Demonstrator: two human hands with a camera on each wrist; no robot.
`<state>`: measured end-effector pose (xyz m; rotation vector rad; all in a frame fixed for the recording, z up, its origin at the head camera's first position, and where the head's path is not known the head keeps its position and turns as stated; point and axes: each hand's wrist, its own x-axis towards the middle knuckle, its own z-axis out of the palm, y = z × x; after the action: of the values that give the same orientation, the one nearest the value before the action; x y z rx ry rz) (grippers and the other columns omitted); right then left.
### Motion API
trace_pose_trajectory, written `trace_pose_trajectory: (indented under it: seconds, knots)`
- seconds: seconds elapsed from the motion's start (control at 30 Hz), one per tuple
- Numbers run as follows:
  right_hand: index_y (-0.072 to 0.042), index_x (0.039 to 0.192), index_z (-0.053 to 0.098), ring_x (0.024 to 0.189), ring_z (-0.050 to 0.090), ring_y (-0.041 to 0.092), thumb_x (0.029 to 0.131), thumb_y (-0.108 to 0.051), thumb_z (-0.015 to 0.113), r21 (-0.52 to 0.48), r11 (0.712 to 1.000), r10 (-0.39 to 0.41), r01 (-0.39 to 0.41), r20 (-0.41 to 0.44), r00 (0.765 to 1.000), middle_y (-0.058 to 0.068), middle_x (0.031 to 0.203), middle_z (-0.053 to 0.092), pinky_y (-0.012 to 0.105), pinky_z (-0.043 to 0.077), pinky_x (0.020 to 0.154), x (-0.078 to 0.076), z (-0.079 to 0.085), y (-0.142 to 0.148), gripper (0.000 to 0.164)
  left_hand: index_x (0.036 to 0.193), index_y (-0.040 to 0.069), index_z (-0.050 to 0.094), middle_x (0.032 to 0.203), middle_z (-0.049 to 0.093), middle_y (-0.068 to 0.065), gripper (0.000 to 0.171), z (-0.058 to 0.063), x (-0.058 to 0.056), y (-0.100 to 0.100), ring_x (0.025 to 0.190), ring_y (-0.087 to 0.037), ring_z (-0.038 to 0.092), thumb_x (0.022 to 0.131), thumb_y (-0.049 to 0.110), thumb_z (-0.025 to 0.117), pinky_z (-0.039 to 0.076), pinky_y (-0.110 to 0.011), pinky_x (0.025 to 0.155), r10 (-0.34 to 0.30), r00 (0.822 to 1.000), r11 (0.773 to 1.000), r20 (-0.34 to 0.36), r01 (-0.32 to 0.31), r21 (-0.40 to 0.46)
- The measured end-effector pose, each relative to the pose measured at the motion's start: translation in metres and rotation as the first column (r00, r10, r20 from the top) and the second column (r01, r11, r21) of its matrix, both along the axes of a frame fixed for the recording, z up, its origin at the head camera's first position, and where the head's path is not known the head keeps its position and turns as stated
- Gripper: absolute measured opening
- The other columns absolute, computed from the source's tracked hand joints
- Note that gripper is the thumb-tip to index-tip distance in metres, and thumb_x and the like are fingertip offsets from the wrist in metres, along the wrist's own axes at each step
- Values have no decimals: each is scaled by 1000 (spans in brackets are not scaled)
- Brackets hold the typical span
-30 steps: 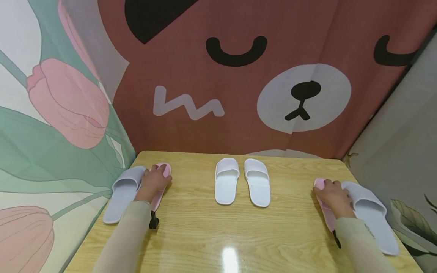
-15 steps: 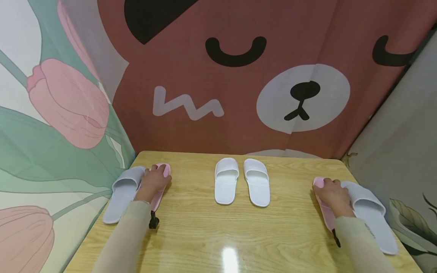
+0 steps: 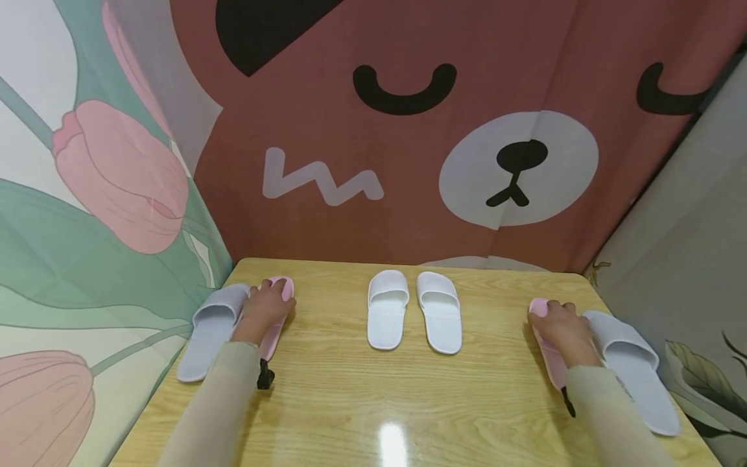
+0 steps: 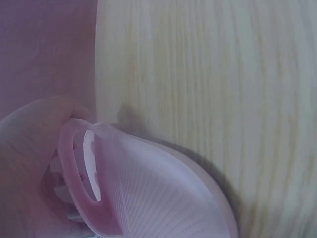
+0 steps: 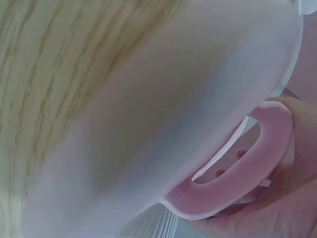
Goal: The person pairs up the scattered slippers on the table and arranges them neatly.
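Observation:
My left hand holds a pink slipper across its strap at the table's left side. A white slipper lies just left of it. At the right side my right hand grips another pink slipper, with a white slipper on its outer side. The left wrist view shows the pink strap against the palm. In the right wrist view, the pink slipper's strap sits against my hand, with its sole turned toward the camera. My hands cover much of both straps.
Two white slippers, one left and one right, lie toe-away near the middle of the wooden table. A brown bear-print curtain hangs behind the table. A tulip-print curtain stands along its left edge.
My right hand and its pink slipper have shifted left and a little farther back, away from the outer white slipper. The left hand has barely moved. The white slippers lie unchanged.

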<state>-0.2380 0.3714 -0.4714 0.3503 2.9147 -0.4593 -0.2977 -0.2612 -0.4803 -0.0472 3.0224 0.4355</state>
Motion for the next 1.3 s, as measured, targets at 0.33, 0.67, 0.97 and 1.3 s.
trace_pose_trajectory:
  seconds: [0.33, 0.67, 0.97, 1.3]
  knots:
    - [15, 145, 29, 116, 34, 67, 98, -53, 48, -20, 999, -38, 39, 9, 999, 46, 136, 27, 74, 31, 98, -3, -1, -6, 85, 157, 8, 33, 156, 28, -32, 73, 4, 0, 4, 137, -61, 26, 97, 45, 50, 33, -77, 101, -10, 1000, 1000, 1, 10, -6]
    - [12, 148, 29, 118, 33, 68, 98, -56, 48, -29, 999, -35, 35, -8, 999, 45, 139, 27, 75, 32, 96, -8, 3, -17, 87, 158, 9, 31, 157, 28, -31, 73, 6, -1, 8, 140, -59, 25, 98, 46, 50, 30, -78, 102, 2, 1000, 1000, 5, -2, -19]
    - [10, 150, 26, 121, 28, 69, 98, -58, 49, -81, 995, -62, 64, 17, 998, 44, 143, 22, 78, 33, 95, -11, 7, -25, 89, 158, 8, 32, 157, 28, -32, 74, 6, -2, 10, 139, -60, 26, 97, 46, 52, 29, -78, 103, 11, 1000, 1000, 6, -11, -15]
    - [11, 150, 26, 120, 30, 68, 98, -57, 48, -82, 996, -41, 42, 13, 999, 44, 144, 22, 77, 34, 92, -14, 13, -38, 88, 158, 7, 32, 156, 27, -34, 74, 11, -1, 14, 138, -61, 25, 97, 44, 54, 29, -77, 104, 3, 1000, 1000, 9, -3, 4]
